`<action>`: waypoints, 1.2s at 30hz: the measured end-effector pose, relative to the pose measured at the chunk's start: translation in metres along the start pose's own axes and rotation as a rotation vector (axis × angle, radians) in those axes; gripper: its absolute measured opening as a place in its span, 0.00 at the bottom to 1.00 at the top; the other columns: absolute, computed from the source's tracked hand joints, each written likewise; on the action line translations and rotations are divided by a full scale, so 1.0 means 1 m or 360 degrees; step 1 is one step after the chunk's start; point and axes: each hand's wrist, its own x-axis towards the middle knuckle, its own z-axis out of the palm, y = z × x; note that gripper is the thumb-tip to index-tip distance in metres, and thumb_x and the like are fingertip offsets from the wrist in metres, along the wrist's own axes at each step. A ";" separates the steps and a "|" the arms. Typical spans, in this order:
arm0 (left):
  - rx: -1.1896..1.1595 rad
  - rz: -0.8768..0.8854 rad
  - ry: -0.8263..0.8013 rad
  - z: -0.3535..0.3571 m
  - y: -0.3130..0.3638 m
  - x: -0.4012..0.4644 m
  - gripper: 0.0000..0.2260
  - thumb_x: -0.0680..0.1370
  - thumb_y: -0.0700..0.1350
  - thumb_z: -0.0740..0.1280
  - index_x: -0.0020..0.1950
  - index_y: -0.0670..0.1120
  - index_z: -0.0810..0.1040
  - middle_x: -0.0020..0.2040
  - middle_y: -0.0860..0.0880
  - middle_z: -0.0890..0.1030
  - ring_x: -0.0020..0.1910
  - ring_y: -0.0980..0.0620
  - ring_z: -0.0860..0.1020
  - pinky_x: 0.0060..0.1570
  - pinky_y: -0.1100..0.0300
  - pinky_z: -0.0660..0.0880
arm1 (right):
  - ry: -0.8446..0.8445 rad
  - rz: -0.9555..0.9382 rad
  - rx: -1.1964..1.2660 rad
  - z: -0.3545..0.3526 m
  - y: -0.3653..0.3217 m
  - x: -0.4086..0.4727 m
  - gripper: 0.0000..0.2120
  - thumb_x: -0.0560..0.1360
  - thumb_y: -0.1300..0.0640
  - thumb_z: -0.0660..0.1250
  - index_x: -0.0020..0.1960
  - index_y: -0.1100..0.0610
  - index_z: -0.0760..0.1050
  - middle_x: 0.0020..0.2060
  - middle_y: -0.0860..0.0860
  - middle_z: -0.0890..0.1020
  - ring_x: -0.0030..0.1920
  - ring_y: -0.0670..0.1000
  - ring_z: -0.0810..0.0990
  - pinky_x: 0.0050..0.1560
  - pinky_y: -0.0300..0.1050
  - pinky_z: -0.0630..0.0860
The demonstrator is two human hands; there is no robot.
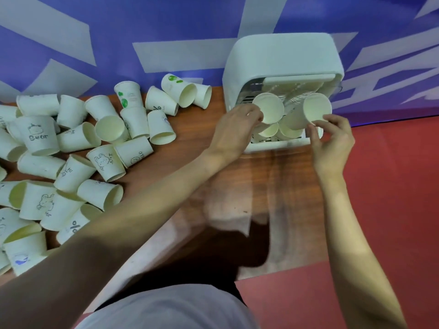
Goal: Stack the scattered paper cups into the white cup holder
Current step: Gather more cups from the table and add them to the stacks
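We are finding the white cup holder (282, 55) standing at the far right corner of the wooden table (190, 129), against the purple wall (166, 24), its open front facing us. The left hand (234, 129) is gripping the rim of one paper cup (269, 108) at the holder's mouth, fingers curled on its left edge. The right hand (332, 141) is pinching a second cup (313, 110) by its lower rim, just beside the first. Further cups (280, 131) are sitting inside the holder beneath them. The scattered cups (71, 150) are lying heaped across the table's left side, well apart from the holder.
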 end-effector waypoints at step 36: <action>0.0250 -0.0574 -0.0337 -0.043 -0.055 -0.143 0.21 0.76 0.46 0.66 0.69 0.42 0.70 0.70 0.37 0.68 0.69 0.38 0.66 0.66 0.41 0.65 | -0.0921 -0.0367 -0.0062 0.075 -0.066 -0.086 0.21 0.76 0.55 0.66 0.67 0.62 0.71 0.66 0.59 0.72 0.68 0.57 0.68 0.70 0.53 0.65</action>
